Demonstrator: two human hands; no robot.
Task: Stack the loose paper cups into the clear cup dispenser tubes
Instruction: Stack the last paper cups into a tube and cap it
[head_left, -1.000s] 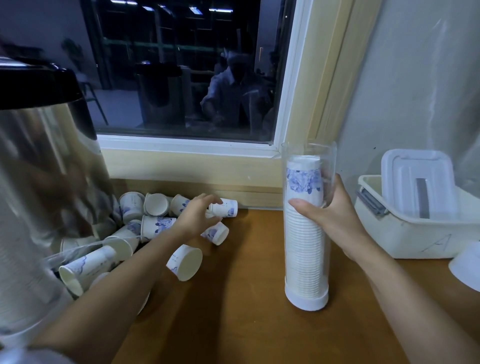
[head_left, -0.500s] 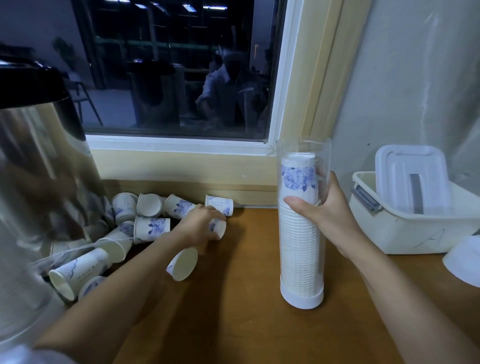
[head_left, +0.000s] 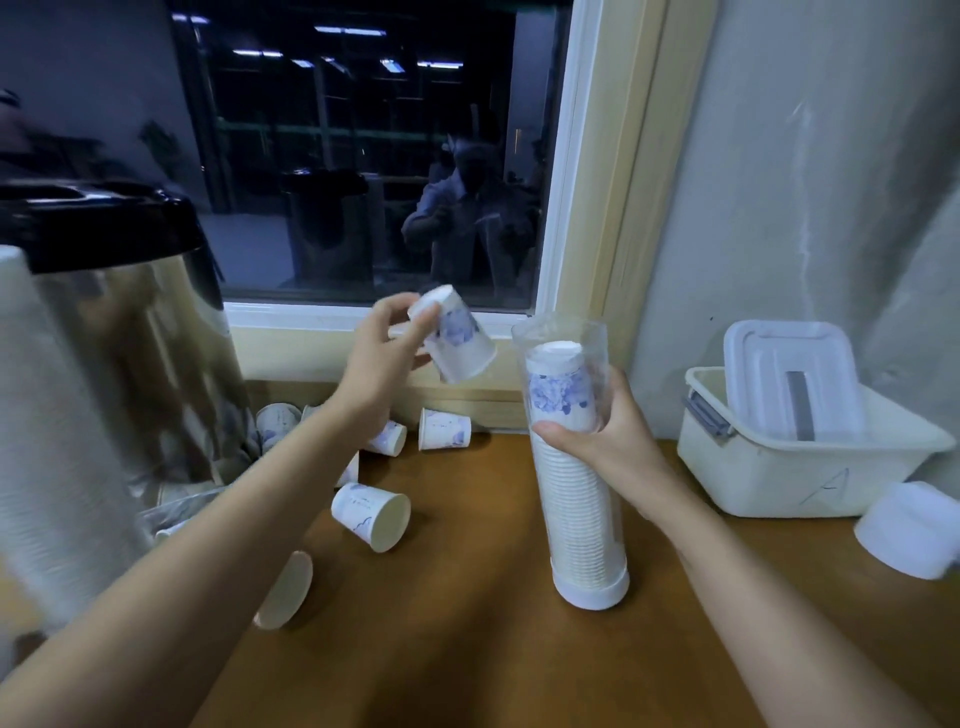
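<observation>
A paper cup (head_left: 460, 340) is being held in the air by the left hand (head_left: 376, 364), with the fingers clamped near its narrow base. The cup is being tilted, mouth down and to the right, just above and left of the open top of the clear dispenser tube (head_left: 558, 332), without touching it. The tube is being held upright on the table (head_left: 467, 654) by the right hand (head_left: 610, 447), whose fingers are being curled round its upper part. A stack of inverted cups (head_left: 574, 504) is nearly filling it. Loose cups (head_left: 371, 514) are lying on their sides at the left, beside a metal urn (head_left: 130, 374). A white bin (head_left: 789, 473) is standing at the right.
</observation>
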